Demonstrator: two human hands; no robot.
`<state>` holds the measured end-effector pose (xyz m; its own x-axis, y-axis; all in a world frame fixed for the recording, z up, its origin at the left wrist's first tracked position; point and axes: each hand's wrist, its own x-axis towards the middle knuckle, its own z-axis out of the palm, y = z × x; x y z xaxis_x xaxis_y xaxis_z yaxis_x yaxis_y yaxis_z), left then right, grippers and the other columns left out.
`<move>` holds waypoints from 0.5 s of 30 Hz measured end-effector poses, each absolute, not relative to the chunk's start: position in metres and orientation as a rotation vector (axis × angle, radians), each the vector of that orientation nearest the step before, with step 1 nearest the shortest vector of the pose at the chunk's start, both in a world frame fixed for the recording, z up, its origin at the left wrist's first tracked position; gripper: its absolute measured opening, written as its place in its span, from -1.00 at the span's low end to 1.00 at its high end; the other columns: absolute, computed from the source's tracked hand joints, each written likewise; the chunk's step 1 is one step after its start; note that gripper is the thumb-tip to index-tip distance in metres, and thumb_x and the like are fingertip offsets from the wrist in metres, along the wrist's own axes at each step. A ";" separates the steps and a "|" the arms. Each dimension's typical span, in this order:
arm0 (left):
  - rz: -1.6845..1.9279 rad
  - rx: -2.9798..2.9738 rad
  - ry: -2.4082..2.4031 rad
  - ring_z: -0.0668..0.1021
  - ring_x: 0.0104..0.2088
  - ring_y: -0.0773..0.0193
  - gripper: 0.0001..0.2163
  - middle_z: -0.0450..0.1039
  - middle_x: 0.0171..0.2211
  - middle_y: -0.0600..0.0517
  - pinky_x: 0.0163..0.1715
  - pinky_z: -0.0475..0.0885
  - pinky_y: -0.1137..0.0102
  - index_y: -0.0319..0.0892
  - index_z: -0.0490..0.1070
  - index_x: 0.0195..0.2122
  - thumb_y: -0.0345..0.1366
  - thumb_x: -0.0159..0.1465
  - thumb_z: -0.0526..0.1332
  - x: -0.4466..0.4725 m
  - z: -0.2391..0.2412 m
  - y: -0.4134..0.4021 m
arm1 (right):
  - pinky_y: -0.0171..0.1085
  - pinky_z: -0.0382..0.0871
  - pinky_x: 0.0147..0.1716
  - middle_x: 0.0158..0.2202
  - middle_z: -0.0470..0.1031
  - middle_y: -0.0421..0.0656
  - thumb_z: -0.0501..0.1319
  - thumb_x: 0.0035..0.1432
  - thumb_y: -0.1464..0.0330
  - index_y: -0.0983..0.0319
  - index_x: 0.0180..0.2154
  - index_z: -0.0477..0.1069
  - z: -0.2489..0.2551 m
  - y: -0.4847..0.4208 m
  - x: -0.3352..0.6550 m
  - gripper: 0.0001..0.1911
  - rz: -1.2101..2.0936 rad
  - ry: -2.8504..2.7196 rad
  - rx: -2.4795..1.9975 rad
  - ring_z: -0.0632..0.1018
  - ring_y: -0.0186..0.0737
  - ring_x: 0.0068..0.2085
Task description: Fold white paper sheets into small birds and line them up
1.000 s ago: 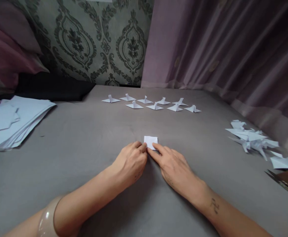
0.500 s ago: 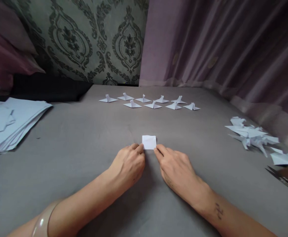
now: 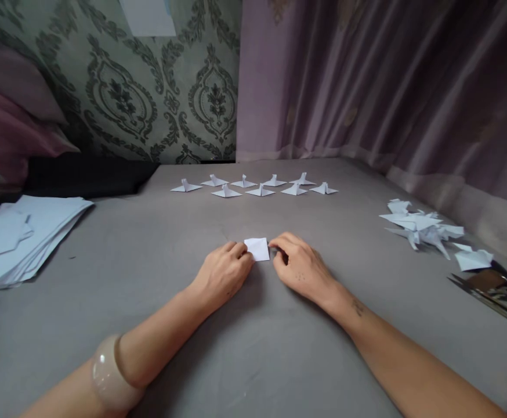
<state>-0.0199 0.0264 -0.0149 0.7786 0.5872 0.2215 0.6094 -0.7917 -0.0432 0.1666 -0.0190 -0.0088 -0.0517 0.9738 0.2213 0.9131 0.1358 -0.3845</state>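
Observation:
A small folded white paper square [image 3: 257,248] lies on the grey cloth surface [image 3: 253,348]. My left hand [image 3: 222,273] has curled fingers pinching the square's left edge. My right hand [image 3: 299,266] curls at its right edge, fingertips touching the paper. Both forearms reach in from below; a pale bangle [image 3: 109,377] sits on my left wrist.
Several folded white paper figures [image 3: 253,186] stand in two rows further back. A heap of folded paper pieces [image 3: 423,229] lies at the right, with dark items [image 3: 497,290] near the right edge. A stack of white sheets [image 3: 18,235] rests at the left. Curtains and patterned wall behind.
My right hand has turned from flat-fingered to curled at the paper's right edge. The square has tilted slightly. The view has tipped upward a little.

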 end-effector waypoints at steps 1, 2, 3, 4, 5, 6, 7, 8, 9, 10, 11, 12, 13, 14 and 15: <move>-0.280 -2.846 -0.927 0.45 -0.33 0.20 -0.75 0.44 -0.33 -0.08 -0.40 0.37 0.36 -0.23 0.44 -0.31 -0.36 0.35 -0.03 -0.019 -0.016 0.027 | -0.29 0.31 -0.20 -0.13 0.43 -0.13 0.03 0.07 0.56 0.18 -0.11 0.40 -0.011 -0.018 0.167 -0.63 0.218 -2.012 -1.748 0.46 -0.25 -0.15; -0.268 -2.839 -0.896 0.44 -0.34 0.20 -0.75 0.43 -0.35 -0.08 -0.41 0.37 0.36 -0.24 0.43 -0.32 -0.38 0.34 -0.03 -0.019 -0.017 0.027 | -0.28 0.31 -0.15 -0.09 0.40 -0.11 0.04 0.04 0.57 0.19 -0.07 0.39 -0.013 -0.017 0.168 -0.58 0.239 -2.030 -1.689 0.44 -0.24 -0.10; -0.266 -2.834 -0.880 0.44 -0.35 0.20 -0.76 0.43 -0.37 -0.08 -0.41 0.37 0.36 -0.25 0.43 -0.34 -0.39 0.33 -0.02 -0.019 -0.018 0.028 | -0.27 0.31 -0.10 -0.05 0.37 -0.10 0.05 0.02 0.58 0.19 -0.03 0.37 -0.014 -0.016 0.168 -0.54 0.257 -2.047 -1.643 0.42 -0.23 -0.06; -0.278 -2.832 -0.875 0.44 -0.36 0.20 -0.76 0.43 -0.38 -0.07 -0.41 0.37 0.35 -0.25 0.42 -0.35 -0.40 0.33 -0.03 -0.019 -0.018 0.028 | -0.26 0.31 -0.07 -0.02 0.34 -0.09 0.06 0.01 0.59 0.19 -0.01 0.36 -0.016 -0.016 0.168 -0.51 0.272 -2.059 -1.609 0.41 -0.23 -0.04; -0.304 -2.833 -0.880 0.44 -0.36 0.20 -0.76 0.43 -0.39 -0.07 -0.40 0.37 0.35 -0.25 0.41 -0.36 -0.40 0.33 -0.03 -0.019 -0.018 0.029 | -0.25 0.31 -0.05 0.00 0.32 -0.09 0.07 0.01 0.59 0.19 0.00 0.36 -0.017 -0.015 0.168 -0.50 0.282 -2.064 -1.586 0.40 -0.22 -0.02; -0.340 -2.839 -0.894 0.45 -0.36 0.21 -0.75 0.43 -0.39 -0.06 -0.38 0.38 0.35 -0.25 0.41 -0.36 -0.39 0.33 -0.04 -0.019 -0.018 0.030 | -0.24 0.31 -0.04 0.01 0.30 -0.09 0.08 0.02 0.57 0.19 0.01 0.35 -0.018 -0.014 0.169 -0.51 0.287 -2.065 -1.568 0.39 -0.22 -0.02; -0.382 -2.848 -0.916 0.45 -0.35 0.21 -0.75 0.43 -0.39 -0.05 -0.36 0.38 0.35 -0.25 0.40 -0.36 -0.38 0.34 -0.04 -0.020 -0.018 0.031 | -0.24 0.31 -0.04 0.02 0.30 -0.09 0.09 0.04 0.56 0.19 0.00 0.36 -0.019 -0.013 0.169 -0.54 0.288 -2.062 -1.553 0.39 -0.23 -0.01; -0.423 -2.860 -0.942 0.46 -0.34 0.22 -0.75 0.43 -0.38 -0.05 -0.34 0.38 0.35 -0.25 0.40 -0.35 -0.38 0.34 -0.05 -0.020 -0.017 0.031 | -0.24 0.31 -0.03 0.01 0.30 -0.09 0.10 0.08 0.54 0.19 -0.02 0.38 -0.019 -0.012 0.169 -0.59 0.283 -2.062 -1.536 0.39 -0.24 -0.02; -0.459 -2.871 -0.971 0.46 -0.33 0.23 -0.75 0.44 -0.37 -0.04 -0.32 0.37 0.36 -0.25 0.39 -0.35 -0.37 0.35 -0.05 -0.021 -0.017 0.032 | -0.25 0.31 -0.04 -0.01 0.31 -0.10 0.10 0.12 0.51 0.19 -0.05 0.41 -0.020 -0.011 0.170 -0.65 0.273 -2.069 -1.521 0.40 -0.25 -0.04; -0.488 -2.879 -0.996 0.46 -0.33 0.24 -0.75 0.44 -0.37 -0.04 -0.31 0.37 0.37 -0.24 0.39 -0.34 -0.37 0.35 -0.05 -0.021 -0.017 0.032 | -0.25 0.31 -0.05 -0.03 0.33 -0.10 0.10 0.16 0.49 0.20 -0.10 0.44 -0.020 -0.010 0.170 -0.71 0.256 -2.082 -1.511 0.41 -0.26 -0.06; -0.507 -2.885 -1.019 0.46 -0.32 0.25 -0.76 0.44 -0.36 -0.04 -0.30 0.37 0.37 -0.24 0.39 -0.34 -0.37 0.34 -0.05 -0.022 -0.017 0.032 | -0.26 0.32 -0.07 -0.06 0.36 -0.10 0.09 0.19 0.47 0.20 -0.15 0.46 -0.019 -0.010 0.170 -0.76 0.229 -2.106 -1.506 0.41 -0.26 -0.07; -0.518 -2.888 -1.035 0.46 -0.32 0.24 -0.77 0.44 -0.36 -0.05 -0.29 0.37 0.36 -0.24 0.39 -0.34 -0.36 0.33 -0.03 -0.022 -0.017 0.031 | -0.26 0.32 -0.10 -0.09 0.38 -0.11 0.08 0.21 0.46 0.20 -0.19 0.47 -0.018 -0.011 0.169 -0.78 0.191 -2.140 -1.504 0.42 -0.26 -0.10; -0.521 -2.893 -1.036 0.46 -0.30 0.23 -0.79 0.45 -0.34 -0.05 -0.27 0.36 0.35 -0.23 0.39 -0.32 -0.36 0.32 -0.01 -0.023 -0.017 0.031 | -0.26 0.32 -0.13 -0.12 0.40 -0.10 0.07 0.23 0.46 0.21 -0.23 0.48 -0.016 -0.013 0.168 -0.78 0.140 -2.180 -1.507 0.42 -0.26 -0.12; -0.520 -2.903 -1.024 0.46 -0.29 0.22 -0.81 0.44 -0.32 -0.06 -0.27 0.36 0.34 -0.23 0.40 -0.30 -0.34 0.31 0.01 -0.024 -0.017 0.029 | -0.25 0.31 -0.15 -0.15 0.41 -0.10 0.05 0.24 0.47 0.22 -0.26 0.48 -0.014 -0.015 0.166 -0.78 0.079 -2.221 -1.513 0.41 -0.25 -0.14; -0.512 -2.915 -1.002 0.45 -0.28 0.21 -0.82 0.44 -0.30 -0.06 -0.27 0.36 0.34 -0.23 0.41 -0.29 -0.33 0.31 0.02 -0.024 -0.017 0.028 | -0.24 0.30 -0.17 -0.17 0.42 -0.10 0.04 0.24 0.48 0.23 -0.28 0.48 -0.012 -0.019 0.163 -0.77 0.016 -2.262 -1.519 0.41 -0.24 -0.16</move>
<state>-0.0243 0.0284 -0.0166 0.7406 0.5955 0.3114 0.6012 -0.7941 0.0890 0.1633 -0.0188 -0.0124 -0.3193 0.8882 0.3304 0.8835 0.4051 -0.2352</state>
